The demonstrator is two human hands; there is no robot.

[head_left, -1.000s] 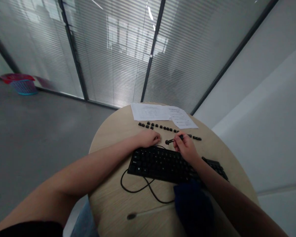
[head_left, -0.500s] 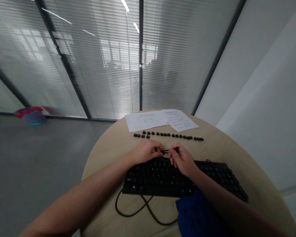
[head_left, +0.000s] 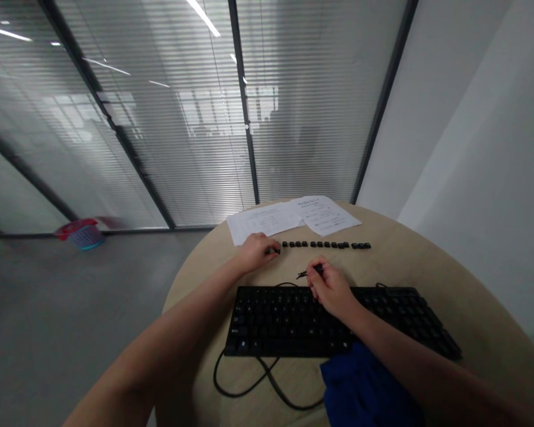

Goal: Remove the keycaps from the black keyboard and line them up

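My left hand [head_left: 257, 252] is at the left end of a row of black keycaps [head_left: 319, 244], its fingers closed on a small black keycap [head_left: 273, 250]. It covers the left part of that row. My right hand [head_left: 328, 284] hovers over the back edge of the black keyboard [head_left: 289, 323], closed around a keycap puller [head_left: 302, 274]. The puller's thin prongs point left and hold no key that I can see. Part of its dark handle shows above the fingers.
Two printed paper sheets [head_left: 267, 220] lie behind the row. A black cable [head_left: 238, 394] loops in front of the keyboard, beside a blue cloth [head_left: 360, 385]. The round wooden table [head_left: 204, 267] faces a glass partition with blinds. A basket [head_left: 86, 236] stands on the floor.
My left hand has moved from the puller's tip back to the left end of the keycap row, carrying a keycap. My right hand stays nearly in place, and the puller's prongs are now bare.
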